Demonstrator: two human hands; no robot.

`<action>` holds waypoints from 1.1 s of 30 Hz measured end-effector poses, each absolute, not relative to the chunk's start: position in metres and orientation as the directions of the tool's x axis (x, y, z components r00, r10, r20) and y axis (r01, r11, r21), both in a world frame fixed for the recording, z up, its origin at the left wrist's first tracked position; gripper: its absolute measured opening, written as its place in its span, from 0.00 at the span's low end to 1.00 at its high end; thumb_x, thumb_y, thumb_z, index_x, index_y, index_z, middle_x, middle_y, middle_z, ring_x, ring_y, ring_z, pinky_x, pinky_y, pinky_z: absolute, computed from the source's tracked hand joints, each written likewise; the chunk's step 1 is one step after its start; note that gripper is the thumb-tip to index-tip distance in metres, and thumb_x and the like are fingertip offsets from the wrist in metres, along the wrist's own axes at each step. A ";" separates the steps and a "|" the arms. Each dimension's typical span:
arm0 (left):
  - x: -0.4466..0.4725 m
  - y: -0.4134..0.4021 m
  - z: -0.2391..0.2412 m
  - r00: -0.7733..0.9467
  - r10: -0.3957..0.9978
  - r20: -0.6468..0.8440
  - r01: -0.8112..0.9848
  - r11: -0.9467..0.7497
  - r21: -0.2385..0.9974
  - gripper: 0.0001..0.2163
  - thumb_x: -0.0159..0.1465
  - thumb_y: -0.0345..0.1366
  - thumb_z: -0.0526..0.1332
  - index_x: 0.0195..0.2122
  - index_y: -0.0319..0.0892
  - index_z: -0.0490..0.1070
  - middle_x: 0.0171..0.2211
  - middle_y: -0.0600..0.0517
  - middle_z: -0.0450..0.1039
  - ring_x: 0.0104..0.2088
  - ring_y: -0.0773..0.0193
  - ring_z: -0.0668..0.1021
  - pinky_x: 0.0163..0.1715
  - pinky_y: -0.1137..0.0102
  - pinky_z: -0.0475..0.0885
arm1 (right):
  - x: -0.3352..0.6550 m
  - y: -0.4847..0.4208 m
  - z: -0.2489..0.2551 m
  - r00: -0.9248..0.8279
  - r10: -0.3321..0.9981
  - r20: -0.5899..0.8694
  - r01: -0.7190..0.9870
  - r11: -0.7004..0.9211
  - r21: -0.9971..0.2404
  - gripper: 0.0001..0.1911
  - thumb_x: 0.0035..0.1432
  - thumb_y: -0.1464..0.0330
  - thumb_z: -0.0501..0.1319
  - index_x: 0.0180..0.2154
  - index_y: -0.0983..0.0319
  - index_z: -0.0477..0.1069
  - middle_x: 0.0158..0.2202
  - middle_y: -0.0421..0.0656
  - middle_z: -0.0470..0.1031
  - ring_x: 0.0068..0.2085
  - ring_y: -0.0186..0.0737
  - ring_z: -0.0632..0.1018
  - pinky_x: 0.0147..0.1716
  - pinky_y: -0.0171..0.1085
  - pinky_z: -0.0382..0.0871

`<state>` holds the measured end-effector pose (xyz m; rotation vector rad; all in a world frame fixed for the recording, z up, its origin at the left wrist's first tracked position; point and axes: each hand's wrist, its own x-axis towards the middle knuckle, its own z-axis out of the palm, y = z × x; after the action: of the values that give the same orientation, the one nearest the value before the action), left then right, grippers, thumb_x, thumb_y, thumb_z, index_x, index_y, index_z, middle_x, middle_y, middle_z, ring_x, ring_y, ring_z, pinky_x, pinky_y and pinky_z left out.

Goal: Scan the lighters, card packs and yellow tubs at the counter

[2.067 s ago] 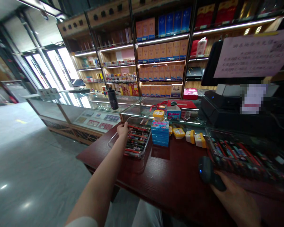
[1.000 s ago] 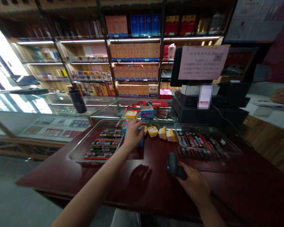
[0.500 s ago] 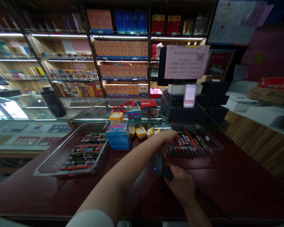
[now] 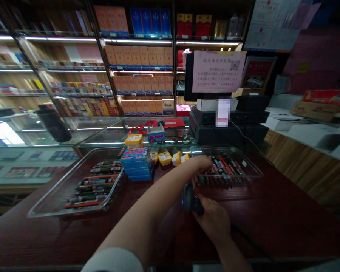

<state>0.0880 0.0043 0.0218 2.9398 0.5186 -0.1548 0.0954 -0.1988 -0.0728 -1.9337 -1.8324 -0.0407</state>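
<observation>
Left hand (image 4: 201, 164) at near-left rim of right tray (image 4: 253, 173), grip unclear; right hand (image 4: 213, 222) clasps scanner (image 4: 188, 198) just below; bare counter (image 4: 272, 213) rightward, blue box stack (image 4: 137, 166) left

The worktop (image 4: 272, 211) is dark red-brown with a wood grain. The barcode scanner (image 4: 188, 198) is black with a small blue light. The stacked boxes (image 4: 136, 168) are blue, with a pink patterned top. The small tubs (image 4: 164, 158) have yellow lids. The clear left tray (image 4: 45, 206) and the clear right tray (image 4: 253, 172) hold red, green and black sticks (image 4: 96, 181).
</observation>
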 end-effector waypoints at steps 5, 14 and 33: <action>0.057 0.001 0.043 0.943 0.249 0.220 0.251 -0.968 0.020 0.12 0.56 0.26 0.60 0.39 0.43 0.77 0.38 0.47 0.75 0.41 0.59 0.75 0.41 0.69 0.69 | 0.095 -0.200 -0.071 0.121 0.926 0.357 0.952 -0.006 -0.307 0.15 0.55 0.65 0.59 0.46 0.57 0.72 0.36 0.42 0.79 0.37 0.39 0.78 0.38 0.35 0.66; -0.035 -0.046 0.022 0.198 0.782 0.590 -0.028 -0.598 0.801 0.12 0.54 0.36 0.66 0.40 0.43 0.74 0.35 0.49 0.76 0.36 0.61 0.78 0.38 0.66 0.73 | 0.094 -0.204 -0.072 0.109 0.917 0.385 0.962 0.000 -0.274 0.16 0.56 0.65 0.58 0.47 0.58 0.71 0.38 0.43 0.79 0.37 0.41 0.78 0.37 0.37 0.66; -0.105 -0.093 -0.080 -0.140 0.917 0.374 -0.215 -0.397 0.892 0.06 0.45 0.23 0.61 0.24 0.39 0.72 0.35 0.46 0.78 0.41 0.57 0.79 0.45 0.60 0.71 | 0.090 -0.214 -0.063 0.193 0.934 0.300 0.890 -0.038 -0.454 0.17 0.55 0.62 0.58 0.47 0.52 0.70 0.43 0.39 0.79 0.42 0.45 0.79 0.38 0.40 0.68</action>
<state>-0.1050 -0.0933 -0.0796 1.2539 0.8764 1.6739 0.0895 -0.2140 -0.0630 -1.9274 -1.6990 0.1053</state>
